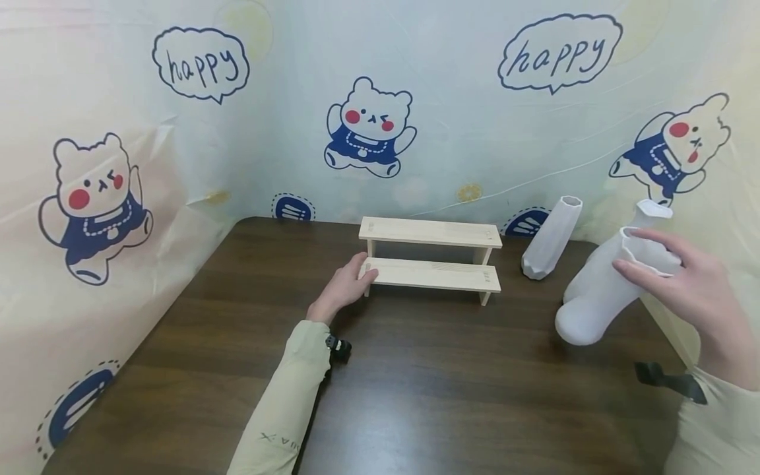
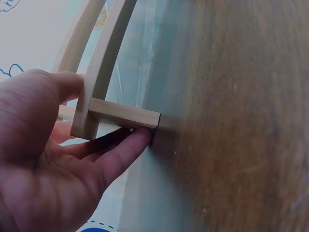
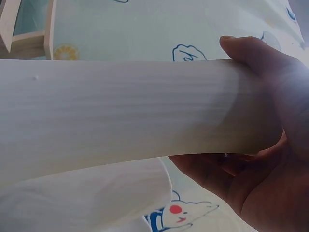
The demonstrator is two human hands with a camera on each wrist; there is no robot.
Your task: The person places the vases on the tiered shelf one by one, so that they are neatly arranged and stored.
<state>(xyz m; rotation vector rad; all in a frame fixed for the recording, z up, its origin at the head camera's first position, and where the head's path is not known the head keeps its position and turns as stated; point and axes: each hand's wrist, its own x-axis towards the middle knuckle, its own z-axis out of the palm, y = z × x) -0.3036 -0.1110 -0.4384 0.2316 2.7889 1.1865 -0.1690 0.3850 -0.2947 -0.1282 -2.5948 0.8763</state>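
Here's the right hand (image 1: 700, 284), at the right of the frame, grasping a white vase (image 1: 611, 284) by its mouth: thumb on the near side, fingers round the far side. And it's tipped, that vase, mouth to the upper right, rounded base to the lower left! Is the base touching the dark wooden counter (image 1: 415, 382)? Can't tell from here.

My read: stiff, hollow, probably light for its bulk, but that thin rim looks the spot to chip. Smooth, matte sides could slide a little, so a wrap round the neck, just below the lip, should be safer than a pinch on the edge, with the bulky base likely to swing.

Over to the middle of the frame: the left hand (image 1: 341, 287) has the pale two-tier wooden riser (image 1: 433, 276) by the left end of its lower board, thumb on top, a finger against the end leg (image 2: 125, 113). Rigid and light, I'd judge; the board's end is a sound hold.

Right of the riser, a faceted white vase (image 1: 552, 237) leans right, and another white vase's angular rim (image 1: 653, 210) peeks out behind the held one.
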